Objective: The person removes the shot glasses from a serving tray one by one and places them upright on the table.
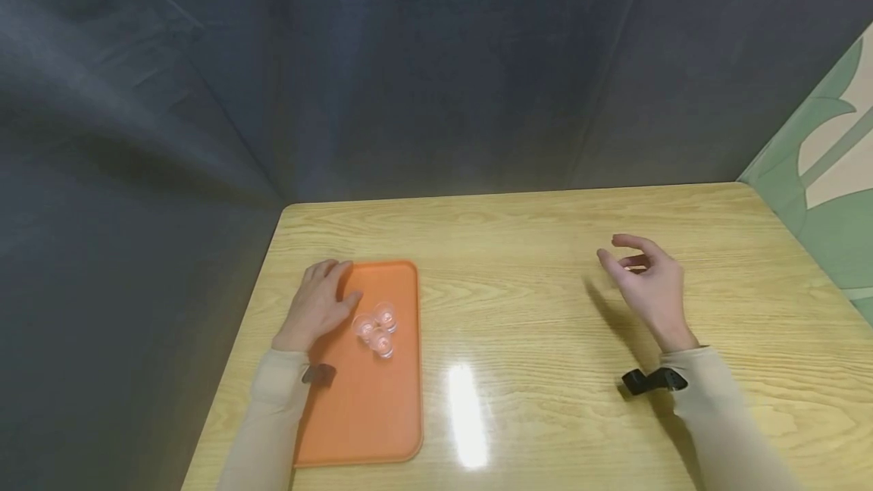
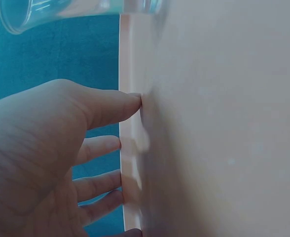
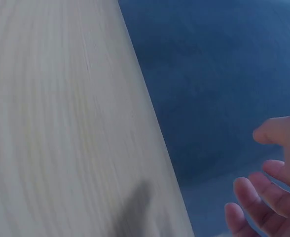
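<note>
My left hand [image 1: 317, 308] lies over the far left corner of an orange tray [image 1: 360, 415]. In the left wrist view, its thumb [image 2: 113, 105] reaches just inside the rim, and the other fingertips are right at the tray's edge. Beside the thumb, three small clear cups [image 1: 384, 343] stand clustered on the tray; part of one cup [image 2: 66, 9] shows at the top of the left wrist view. Far to the right, my right hand [image 1: 651, 286] is held above the table, its fingers loosely bent and apart from the thumb, with nothing between them.
The light wooden table [image 1: 518, 271] extends right from the tray. Dark cloth [image 1: 443, 74] hangs along its back and left sides. At the far right is a green leaf-patterned surface [image 1: 842, 233]. Each wrist wears a small black camera mount [image 1: 655, 381].
</note>
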### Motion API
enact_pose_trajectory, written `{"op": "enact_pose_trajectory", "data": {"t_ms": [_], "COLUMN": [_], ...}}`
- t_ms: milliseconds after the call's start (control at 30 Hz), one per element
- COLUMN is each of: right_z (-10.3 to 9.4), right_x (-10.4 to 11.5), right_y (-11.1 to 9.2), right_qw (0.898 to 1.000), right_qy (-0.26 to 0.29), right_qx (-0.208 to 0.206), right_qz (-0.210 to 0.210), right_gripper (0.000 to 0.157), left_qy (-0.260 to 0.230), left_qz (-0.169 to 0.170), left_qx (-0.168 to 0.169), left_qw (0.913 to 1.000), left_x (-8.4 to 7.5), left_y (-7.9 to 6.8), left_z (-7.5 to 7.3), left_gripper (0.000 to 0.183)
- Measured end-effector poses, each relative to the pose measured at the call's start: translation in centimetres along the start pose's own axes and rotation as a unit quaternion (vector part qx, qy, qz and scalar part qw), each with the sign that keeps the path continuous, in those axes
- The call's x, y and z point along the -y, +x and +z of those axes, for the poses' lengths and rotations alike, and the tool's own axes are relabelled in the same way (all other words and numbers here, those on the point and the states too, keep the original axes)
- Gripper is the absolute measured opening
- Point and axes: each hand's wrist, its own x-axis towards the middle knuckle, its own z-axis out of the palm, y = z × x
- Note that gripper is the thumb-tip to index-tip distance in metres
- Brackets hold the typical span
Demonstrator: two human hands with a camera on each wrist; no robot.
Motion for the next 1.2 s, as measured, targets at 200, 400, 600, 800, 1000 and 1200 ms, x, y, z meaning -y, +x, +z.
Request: {"op": "enact_pose_trajectory", "data": {"t_ms": [200, 400, 600, 800, 1000, 1200], "right_z": [1.9, 3.7, 5.6, 7.1, 8.1, 9.1], "right_x": [1.5, 2.7, 3.3, 3.8, 4.6, 5.4], "right_y": [-1.2, -2.4, -3.2, -4.0, -4.8, -5.8], "right_qw": [0.998, 0.994, 0.99, 0.987, 0.983, 0.977], "right_qy": [0.006, 0.007, 0.02, 0.04, 0.053, 0.054], "right_qx": [0.03, 0.08, 0.094, 0.104, 0.134, 0.175], "right_qz": [-0.047, -0.076, -0.099, -0.115, -0.114, -0.111], "right_gripper": [0.036, 0.033, 0.027, 0.022, 0.021, 0.021], "left_qy": [0.002, 0.001, 0.0, 0.001, -0.001, -0.002], "left_qz": [0.002, 0.002, 0.002, 0.005, 0.006, 0.004], "left_qx": [-0.002, -0.001, -0.001, -0.003, -0.003, -0.005], "left_qw": [1.0, 1.0, 1.0, 1.0, 1.0, 1.0], "left_x": [-0.1, -0.2, -0.1, -0.1, -0.1, -0.1], "left_y": [0.0, 0.0, 0.0, 0.0, 0.0, 0.0], "left_z": [-0.2, -0.3, -0.2, -0.3, -0.3, -0.3], "left_gripper": [0.065, 0.064, 0.064, 0.064, 0.064, 0.064]}}
